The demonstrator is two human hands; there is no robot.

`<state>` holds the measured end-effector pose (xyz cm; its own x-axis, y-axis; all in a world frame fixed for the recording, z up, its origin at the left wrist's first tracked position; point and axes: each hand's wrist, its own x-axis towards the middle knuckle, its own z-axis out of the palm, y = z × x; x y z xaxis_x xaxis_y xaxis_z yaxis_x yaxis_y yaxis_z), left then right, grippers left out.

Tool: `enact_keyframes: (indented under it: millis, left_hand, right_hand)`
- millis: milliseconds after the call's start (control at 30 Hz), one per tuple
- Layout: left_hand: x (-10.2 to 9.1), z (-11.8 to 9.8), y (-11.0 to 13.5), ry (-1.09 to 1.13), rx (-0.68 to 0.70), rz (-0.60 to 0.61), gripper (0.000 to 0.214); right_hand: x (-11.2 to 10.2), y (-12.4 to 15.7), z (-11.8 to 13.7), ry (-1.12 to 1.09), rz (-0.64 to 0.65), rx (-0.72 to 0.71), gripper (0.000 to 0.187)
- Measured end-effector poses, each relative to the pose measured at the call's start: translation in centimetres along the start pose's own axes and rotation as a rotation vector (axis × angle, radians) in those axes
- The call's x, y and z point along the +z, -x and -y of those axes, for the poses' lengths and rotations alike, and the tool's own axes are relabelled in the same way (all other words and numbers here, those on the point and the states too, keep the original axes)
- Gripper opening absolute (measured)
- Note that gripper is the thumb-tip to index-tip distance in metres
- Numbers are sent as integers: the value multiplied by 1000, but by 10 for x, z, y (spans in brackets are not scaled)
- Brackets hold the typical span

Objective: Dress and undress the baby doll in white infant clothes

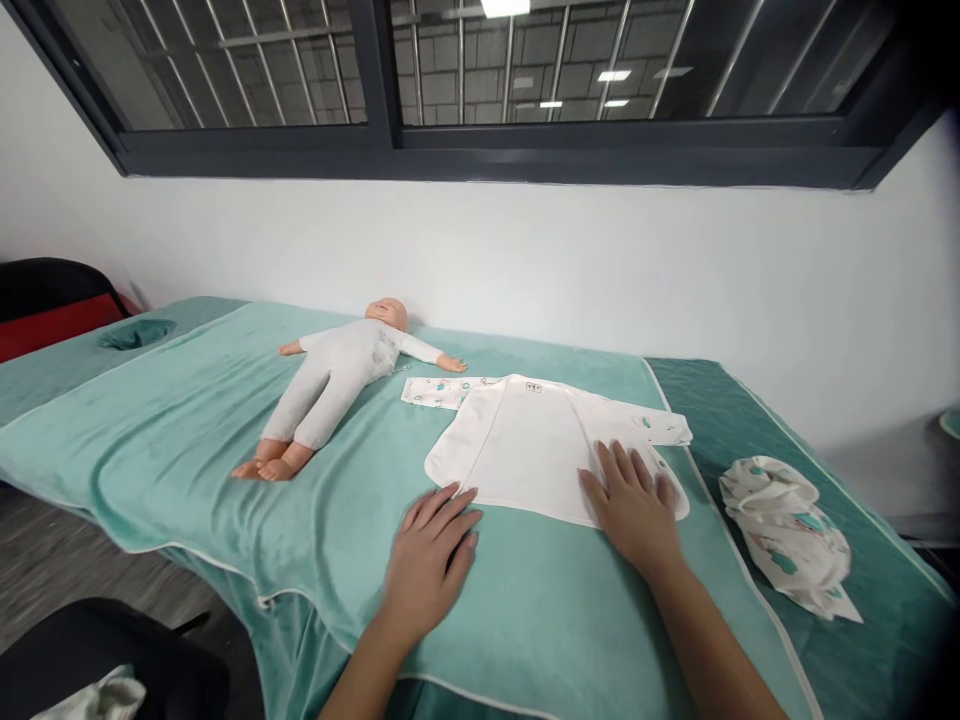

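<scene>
A white baby shirt (pixel 525 445) lies spread flat on the green blanket (pixel 540 590), its two sleeves stretched out to the sides. The sleeves carry a small print, and a dark label mark shows at the neck. My left hand (pixel 431 550) rests palm down at the shirt's lower left edge, fingers stretched out, the fingertips at the hem. Flat on the lower right part of the shirt lies my right hand (pixel 634 505), its fingers spread. To the left, a baby doll (pixel 341 360) in white clothing lies on its back with arms out.
A bundled printed cloth (pixel 787 535) sits on the darker green cover (pixel 892 600) at the right. A black chair (pixel 112 660) with some cloth on it stands front left. Behind the bed are a white wall (pixel 525 260) and a barred window (pixel 465 70).
</scene>
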<state>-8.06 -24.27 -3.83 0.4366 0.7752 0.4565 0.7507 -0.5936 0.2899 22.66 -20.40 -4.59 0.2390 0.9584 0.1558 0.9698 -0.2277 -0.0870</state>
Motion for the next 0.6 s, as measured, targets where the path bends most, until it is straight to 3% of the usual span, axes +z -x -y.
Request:
enact_keyframes:
  millis: [367, 600]
  left_hand:
    - [1, 2, 1, -13, 4, 5, 32]
    - [-3, 1, 15, -35, 27, 26, 42]
  right_hand:
    - [-2, 98, -3, 23, -198, 12, 67]
    - [30, 167, -9, -30, -361, -19, 65]
